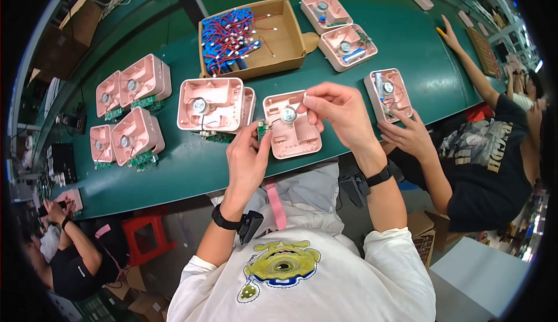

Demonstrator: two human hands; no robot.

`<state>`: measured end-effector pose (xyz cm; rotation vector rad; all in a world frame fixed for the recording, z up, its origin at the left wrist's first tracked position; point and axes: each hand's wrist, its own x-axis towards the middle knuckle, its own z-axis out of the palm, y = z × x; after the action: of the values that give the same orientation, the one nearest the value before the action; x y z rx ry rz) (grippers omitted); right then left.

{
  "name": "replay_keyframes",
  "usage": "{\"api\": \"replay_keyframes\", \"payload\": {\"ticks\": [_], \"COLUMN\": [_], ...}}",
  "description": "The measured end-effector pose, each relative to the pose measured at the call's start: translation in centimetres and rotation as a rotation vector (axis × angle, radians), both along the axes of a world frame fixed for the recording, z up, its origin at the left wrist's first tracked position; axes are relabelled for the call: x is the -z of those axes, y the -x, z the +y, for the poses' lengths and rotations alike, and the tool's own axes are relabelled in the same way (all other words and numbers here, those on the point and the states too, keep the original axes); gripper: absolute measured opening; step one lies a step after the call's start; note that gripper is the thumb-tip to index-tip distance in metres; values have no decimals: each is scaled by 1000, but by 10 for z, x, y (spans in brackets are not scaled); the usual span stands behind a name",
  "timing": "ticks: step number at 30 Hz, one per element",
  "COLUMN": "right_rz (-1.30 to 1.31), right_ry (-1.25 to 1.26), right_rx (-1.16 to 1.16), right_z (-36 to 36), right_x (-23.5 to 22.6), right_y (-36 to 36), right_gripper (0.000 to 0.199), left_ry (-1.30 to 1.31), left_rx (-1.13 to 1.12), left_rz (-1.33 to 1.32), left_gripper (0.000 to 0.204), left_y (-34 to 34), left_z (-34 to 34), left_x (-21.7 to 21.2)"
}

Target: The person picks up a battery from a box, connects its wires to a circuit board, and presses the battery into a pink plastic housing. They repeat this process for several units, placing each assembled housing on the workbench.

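Near the front edge of the green surface, the left hand has its grip closed on a small green circuit board (mostly hidden by the thumb). The right hand pinches the top rim of an open pink casing; its fingertips hide what they grip. A cardboard box of blue wired parts sits behind.

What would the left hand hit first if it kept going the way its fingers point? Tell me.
Likely the small green circuit board at the fingertips of the left hand, beside the open pink housing; depth is unclear.
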<state>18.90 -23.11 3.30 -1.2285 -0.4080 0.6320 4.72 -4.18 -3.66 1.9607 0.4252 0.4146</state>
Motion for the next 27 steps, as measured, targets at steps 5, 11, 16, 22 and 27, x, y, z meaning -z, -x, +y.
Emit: {"api": "replay_keyframes", "payload": {"ticks": [5,11,16,22,27], "right_rz": [-362,-801,-811,-765,-795], "right_ry": [404,703,740,707,725], "right_rx": [-60,5,13,52,39], "right_z": [16,38,42,42,42], "right_x": [-11,11,13,16,16], "right_y": [23,25,27,30,31], "right_gripper": [12,13,13,11,11], "left_ry": [30,65,27,-173,-191], "left_rx": [-10,-5,9,37,37], "left_rz": [-61,-60,-99,-200,-217], "left_gripper": [28,26,25,25,26], "left_y": [0,1,0,-1,0], "left_z": [-4,-8,-9,-10,-12], "left_x": [-4,-9,-13,-13,-11]}}
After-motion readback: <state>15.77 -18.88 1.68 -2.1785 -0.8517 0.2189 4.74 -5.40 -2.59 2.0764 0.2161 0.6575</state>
